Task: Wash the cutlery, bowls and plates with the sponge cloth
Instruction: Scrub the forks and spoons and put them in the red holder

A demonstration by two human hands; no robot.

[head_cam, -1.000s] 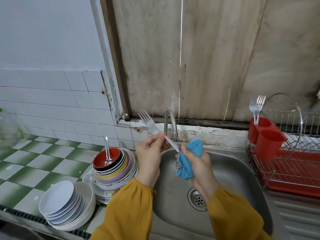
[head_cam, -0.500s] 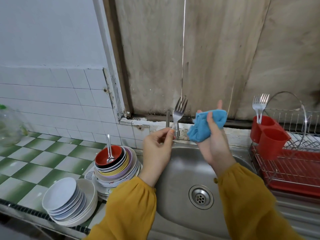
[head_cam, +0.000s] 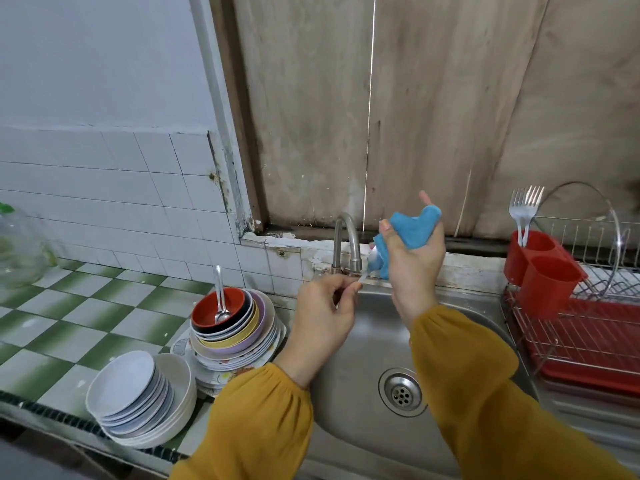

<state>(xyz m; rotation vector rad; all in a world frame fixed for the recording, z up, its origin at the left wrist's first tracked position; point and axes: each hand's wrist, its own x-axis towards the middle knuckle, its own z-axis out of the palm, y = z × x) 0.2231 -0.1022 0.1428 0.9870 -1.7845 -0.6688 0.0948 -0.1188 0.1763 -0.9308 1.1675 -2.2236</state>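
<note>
**Fork and cloth at the tap**

The left hand [head_cam: 322, 306] pinches the fork [head_cam: 362, 278] by its handle just below the tap [head_cam: 346, 233]. Just right of the tap, the right hand [head_cam: 415, 271] grips the blue sponge cloth [head_cam: 414, 230] around the fork's blurred head. Stacked bowls [head_cam: 228, 327] stand left of the tap.

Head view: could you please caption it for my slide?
Left hand pinches a cutlery handle; right hand wraps blue cloth round its end.

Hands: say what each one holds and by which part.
Left hand pinches a blurred piece of cutlery by one end. Right hand grips the cloth by its middle, wrapped round the other end.
</note>
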